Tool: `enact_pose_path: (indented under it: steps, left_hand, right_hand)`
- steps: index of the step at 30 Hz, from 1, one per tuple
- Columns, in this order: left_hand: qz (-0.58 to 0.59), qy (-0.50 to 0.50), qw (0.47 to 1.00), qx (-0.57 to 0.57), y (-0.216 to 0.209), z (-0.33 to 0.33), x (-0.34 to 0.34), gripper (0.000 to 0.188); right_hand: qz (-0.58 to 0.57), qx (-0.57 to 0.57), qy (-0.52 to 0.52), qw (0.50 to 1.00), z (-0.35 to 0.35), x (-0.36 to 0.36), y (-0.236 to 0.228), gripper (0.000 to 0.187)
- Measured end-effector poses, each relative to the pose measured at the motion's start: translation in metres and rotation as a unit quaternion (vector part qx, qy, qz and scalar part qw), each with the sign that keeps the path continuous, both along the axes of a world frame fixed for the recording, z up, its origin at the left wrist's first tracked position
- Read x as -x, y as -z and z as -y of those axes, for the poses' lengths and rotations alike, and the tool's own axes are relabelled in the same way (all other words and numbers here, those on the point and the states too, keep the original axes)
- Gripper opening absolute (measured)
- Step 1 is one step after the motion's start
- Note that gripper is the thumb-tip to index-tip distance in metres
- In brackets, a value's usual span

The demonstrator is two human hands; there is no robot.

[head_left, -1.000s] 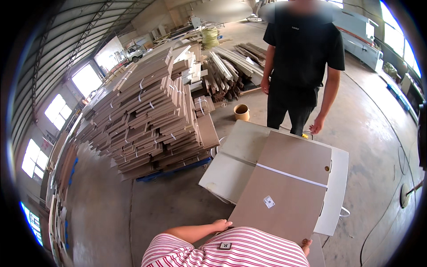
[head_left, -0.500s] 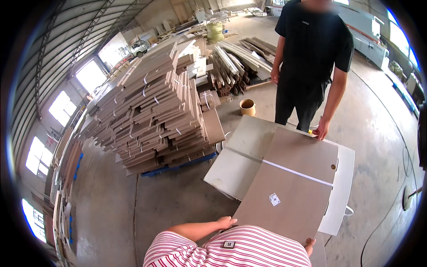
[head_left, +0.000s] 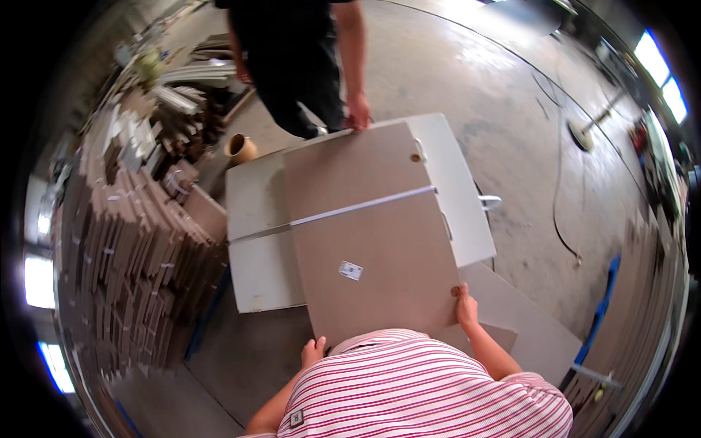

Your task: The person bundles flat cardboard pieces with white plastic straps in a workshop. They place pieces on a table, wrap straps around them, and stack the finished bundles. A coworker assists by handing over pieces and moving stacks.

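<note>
Brown panel (head_left: pixel 372 241), held between both hands (head_left: pixel 466 309)

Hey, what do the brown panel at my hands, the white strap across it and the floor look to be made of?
The brown panel is probably wood-based board with a smooth matte face, judging by its even colour and straight edges. The white strap is likely plastic: thin, flat and taut. The floor looks like concrete, grey and blotchy with a dull sheen.

Smooth, matt panel (head_left: pixel 387 299) with paper label (head_left: pixel 350 271)
</note>
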State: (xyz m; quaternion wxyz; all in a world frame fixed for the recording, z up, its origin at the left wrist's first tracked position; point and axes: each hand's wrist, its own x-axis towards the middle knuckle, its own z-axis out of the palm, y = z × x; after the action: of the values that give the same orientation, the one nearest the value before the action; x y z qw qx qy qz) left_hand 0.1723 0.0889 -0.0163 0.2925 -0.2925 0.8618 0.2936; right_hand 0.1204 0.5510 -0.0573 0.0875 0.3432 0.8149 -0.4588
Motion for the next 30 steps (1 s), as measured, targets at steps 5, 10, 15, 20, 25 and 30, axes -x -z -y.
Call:
enact_pose_path:
  steps: [5,10,15,20,25,30]
  left_hand:
    - [-0.051,0.051,0.997,0.038,0.023,0.008,-0.024,0.068]
    - [0.020,-0.055,0.998,0.016,0.005,0.006,0.002,0.077]
    - [0.003,-0.072,0.996,-0.049,-0.029,-0.005,0.045,0.066]
    - [-0.058,-0.212,0.948,-0.229,0.008,0.007,0.092,0.054]
    - [-0.034,-0.091,0.975,-0.202,-0.026,0.025,0.158,0.036]
    - [-0.296,-0.177,0.939,0.011,0.076,0.163,0.202,0.044]
  right_hand:
    - [-0.028,-0.021,0.032,0.999,0.000,-0.001,-0.013,0.064]
    - [0.023,-0.048,0.016,0.998,0.010,0.011,-0.039,0.067]
    - [0.013,-0.063,0.032,0.997,0.019,0.041,-0.051,0.064]
    - [-0.057,-0.200,-0.020,0.978,0.016,0.104,-0.022,0.044]
    - [-0.299,-0.269,-0.088,0.911,0.059,0.151,-0.081,0.019]
    - [-0.298,-0.198,-0.176,0.917,0.119,0.136,-0.086,0.021]
